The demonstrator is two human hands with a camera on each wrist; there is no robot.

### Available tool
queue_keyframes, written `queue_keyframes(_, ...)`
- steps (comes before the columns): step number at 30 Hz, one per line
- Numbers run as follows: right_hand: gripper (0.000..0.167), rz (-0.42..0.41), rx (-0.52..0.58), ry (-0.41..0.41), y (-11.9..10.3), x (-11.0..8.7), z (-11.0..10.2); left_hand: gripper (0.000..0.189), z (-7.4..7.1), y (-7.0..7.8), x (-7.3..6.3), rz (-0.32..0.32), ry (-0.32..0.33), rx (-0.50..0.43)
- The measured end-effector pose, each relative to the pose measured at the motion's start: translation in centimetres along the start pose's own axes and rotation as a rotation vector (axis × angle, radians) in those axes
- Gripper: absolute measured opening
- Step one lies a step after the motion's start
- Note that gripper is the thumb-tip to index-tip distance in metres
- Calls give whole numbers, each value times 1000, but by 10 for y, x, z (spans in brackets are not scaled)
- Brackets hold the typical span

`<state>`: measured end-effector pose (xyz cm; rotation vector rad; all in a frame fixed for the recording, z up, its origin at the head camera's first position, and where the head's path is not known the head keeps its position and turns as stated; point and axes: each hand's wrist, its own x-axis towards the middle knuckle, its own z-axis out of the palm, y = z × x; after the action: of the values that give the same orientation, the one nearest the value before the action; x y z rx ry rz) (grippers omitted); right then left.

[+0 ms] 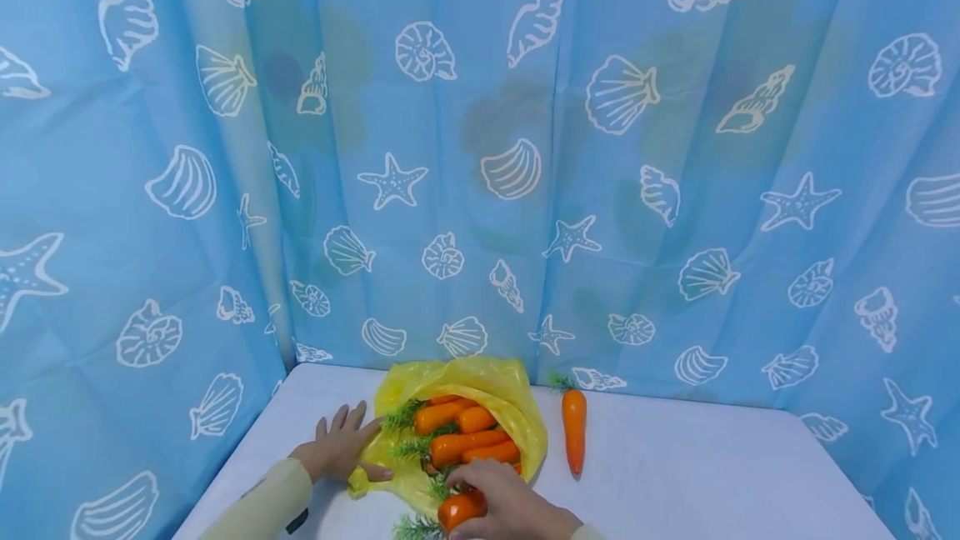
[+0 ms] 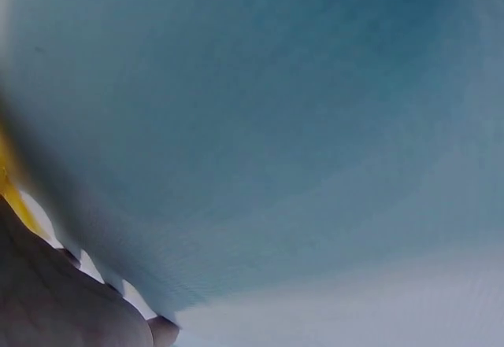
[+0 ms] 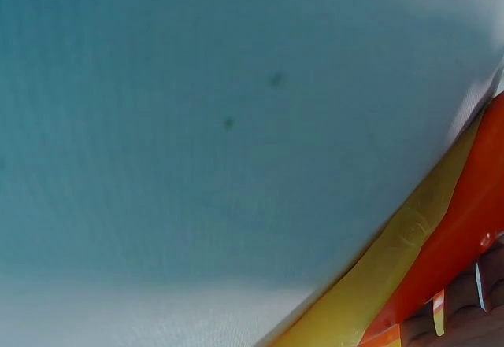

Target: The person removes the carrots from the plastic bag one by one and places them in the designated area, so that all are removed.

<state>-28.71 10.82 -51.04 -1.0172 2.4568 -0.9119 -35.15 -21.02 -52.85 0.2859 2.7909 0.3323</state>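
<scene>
A yellow plastic bag (image 1: 528, 415) lies on its side, its mouth towards me, with several orange carrots (image 1: 468, 447) with green tops inside. In the head view my right hand (image 1: 513, 507) grips another carrot (image 1: 459, 510) at the bag's front edge, its leafy top pointing left. That carrot appears in the right wrist view as a red-orange strip (image 3: 453, 245) beside the yellow plastic. My left hand (image 1: 341, 447) is at the bag's left side, fingers spread and extended, thumb over the plastic. The left wrist view catches only part of that hand (image 2: 71, 300).
A single carrot (image 1: 574, 432) with a green top lies right of the bag on the white table (image 1: 675, 473). Behind and to the left hangs a blue curtain (image 1: 465, 215) printed with white shells and starfish. A small dark object (image 1: 297, 521) shows under the left forearm.
</scene>
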Motion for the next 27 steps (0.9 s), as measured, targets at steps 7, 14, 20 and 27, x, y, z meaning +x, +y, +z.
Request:
queue_keyframes(7, 41, -7, -27, -11, 1, 2, -1, 106, -2, 1, 2, -9, -7, -12)
queue_keyframes(14, 27, 44, 14, -18, -1, 3, 4, 106, -1, 3, 2, -22, -24, -17)
queue_keyframes(20, 28, 122, 39, -32, -4, 7, 8, 107, -1, 1, 4, -30, -24, 8)
queue_keyframes(27, 35, 102, -31, -25, -1, 9, 16, 107, 0, 0, 3, -19, -23, -18)
